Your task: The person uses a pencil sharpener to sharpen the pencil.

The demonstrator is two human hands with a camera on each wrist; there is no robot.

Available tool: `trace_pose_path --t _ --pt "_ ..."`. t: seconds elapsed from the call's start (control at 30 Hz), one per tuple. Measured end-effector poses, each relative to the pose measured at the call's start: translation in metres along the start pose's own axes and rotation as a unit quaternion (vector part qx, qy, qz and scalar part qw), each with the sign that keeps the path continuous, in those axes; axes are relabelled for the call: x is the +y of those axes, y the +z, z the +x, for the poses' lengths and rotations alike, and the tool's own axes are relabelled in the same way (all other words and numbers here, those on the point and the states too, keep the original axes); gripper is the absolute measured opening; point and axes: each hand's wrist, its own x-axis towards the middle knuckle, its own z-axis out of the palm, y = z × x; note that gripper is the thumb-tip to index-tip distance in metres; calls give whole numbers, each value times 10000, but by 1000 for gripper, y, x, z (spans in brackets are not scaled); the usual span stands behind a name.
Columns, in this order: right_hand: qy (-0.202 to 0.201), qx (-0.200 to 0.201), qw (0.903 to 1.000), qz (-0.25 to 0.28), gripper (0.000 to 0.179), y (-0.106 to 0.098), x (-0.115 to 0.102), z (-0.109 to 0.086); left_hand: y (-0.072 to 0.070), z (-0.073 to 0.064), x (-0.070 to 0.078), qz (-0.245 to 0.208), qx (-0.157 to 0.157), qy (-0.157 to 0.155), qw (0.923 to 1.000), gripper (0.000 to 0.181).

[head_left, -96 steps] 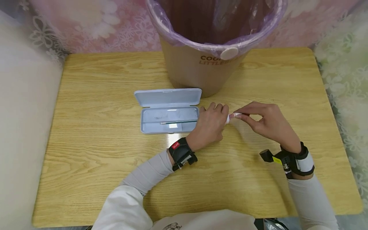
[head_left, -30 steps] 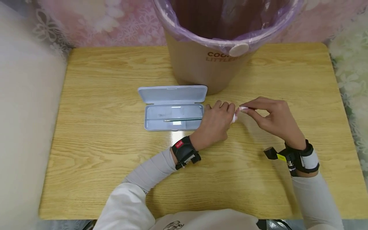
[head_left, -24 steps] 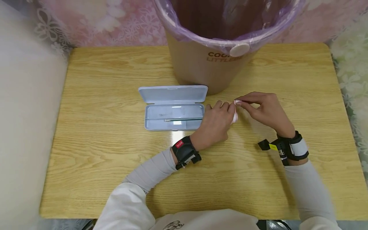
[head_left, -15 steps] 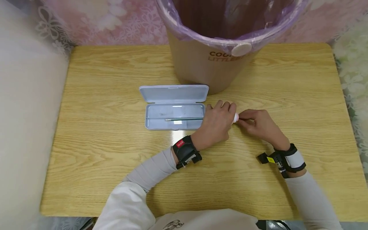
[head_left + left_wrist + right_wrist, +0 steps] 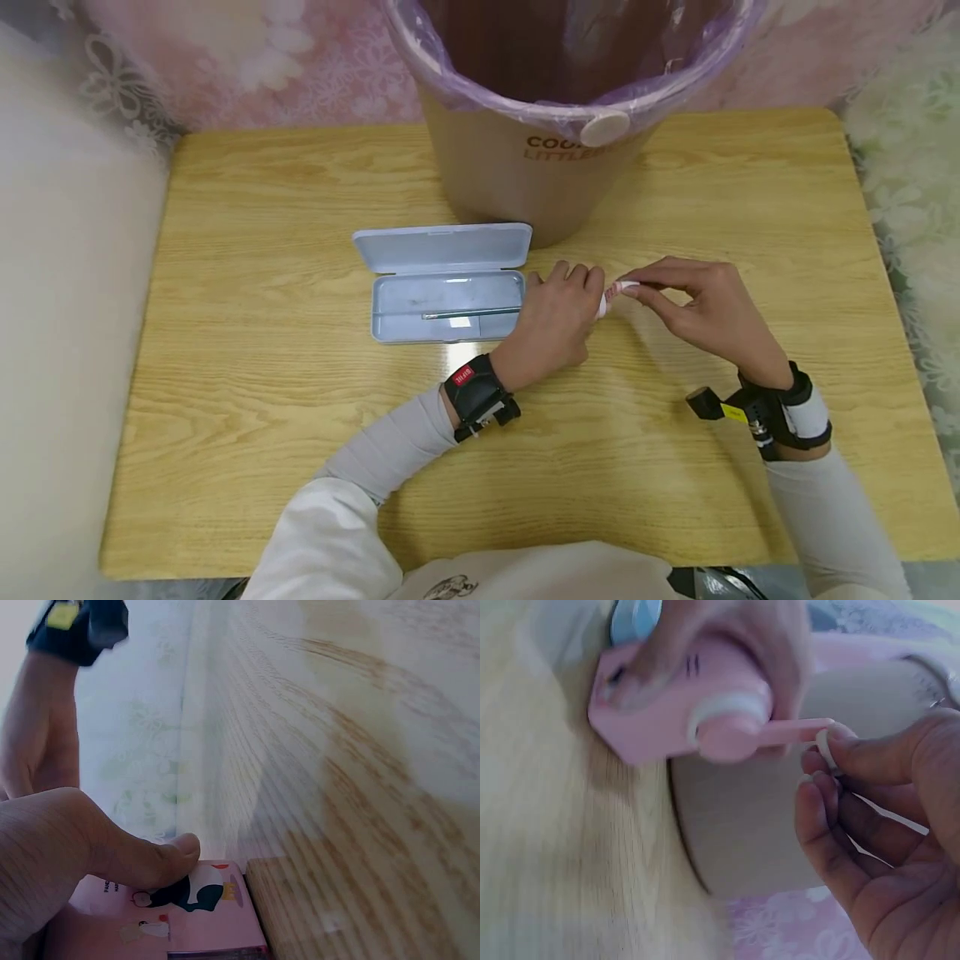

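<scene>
My left hand grips a pink crank pencil sharpener, mostly covered in the head view. In the left wrist view the thumb lies across its printed pink side. A dark green pencil sticks out leftward from beneath that hand, over the open pale blue pencil case. Its right end is hidden by the hand. On the other side, my right hand pinches the white knob of the crank arm between thumb and fingers. The crank points up and to the right in the head view.
A tall beige bin with a purple liner stands on the wooden table, right behind the case. The case's lid is raised toward the bin. A pale wall borders the table at left.
My right hand turns the crank round, passing high, then low by the left hand, and now up and out to the right. The left hand keeps its grip; the head view shifts slightly.
</scene>
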Motion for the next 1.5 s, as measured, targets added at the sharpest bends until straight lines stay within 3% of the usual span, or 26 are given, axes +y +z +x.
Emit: trace_pose_path --t 0.13,0.27,0.47,0.57,0.7,0.83,0.9,1.03,1.13,1.23,1.37,1.5 --pt "459 -81 9989 3 16 10 16 17 1 0 1 -26 -86 -39 10000 65" --pt "737 -399 9965 -22 16 24 32 19 1 1 2 -19 -148 -66 9999 69" --pt "601 -1266 9897 -294 14 37 35 2 2 0 0 -104 -82 -79 9999 52" --pt "520 -1608 9847 -434 14 33 28 -8 1 0 -1 -45 -106 -115 9999 48" --pt "752 -1606 9817 -695 51 17 9 -12 -4 -1 -3 55 -252 -64 9996 71" --pt "948 -1366 9841 -616 88 5 -12 -3 -21 -11 -15 -536 -143 129 9984 104" --pt "931 -1364 9853 -449 93 5 -22 6 -33 -21 -27 -933 27 163 9955 106" --pt "756 -1701 9816 -417 94 18 -34 22 -46 -44 -53 -1274 16 113 9918 93" --pt "422 -2038 9764 -572 86 37 -32 29 -35 -54 -68 -1500 -262 185 9882 58" --pt "66 -1994 9769 -772 71 54 -26 27 -18 -56 -77 -2007 -393 276 9785 19" --pt "-313 -1638 9817 -921 58 67 -22 26 -5 -59 -89 -2717 -397 364 9609 25" --pt "-458 -1640 9820 -819 56 70 -21 33 -9 -70 -108 -2927 -453 528 9537 27"
